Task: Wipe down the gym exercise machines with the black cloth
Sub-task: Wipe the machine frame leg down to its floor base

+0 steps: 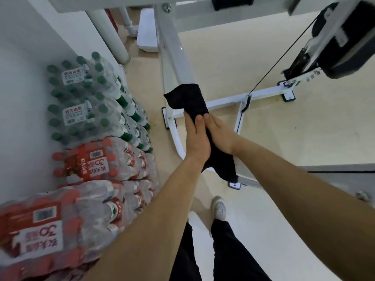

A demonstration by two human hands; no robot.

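Black fabric cloth [187, 99] wraps the slanted white metal post [174, 57], fingers of left hand [197, 138] and right hand [220, 134] clamped on it.

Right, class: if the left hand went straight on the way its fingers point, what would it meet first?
The left hand would likely meet the bunched black cloth it grips, then the white frame bar behind; depth is unclear.

My black cloth [188, 98] lies draped over the sloping white machine frame [172, 57], gripped between my left hand [197, 138] and right hand [221, 134], its tail hanging loose below
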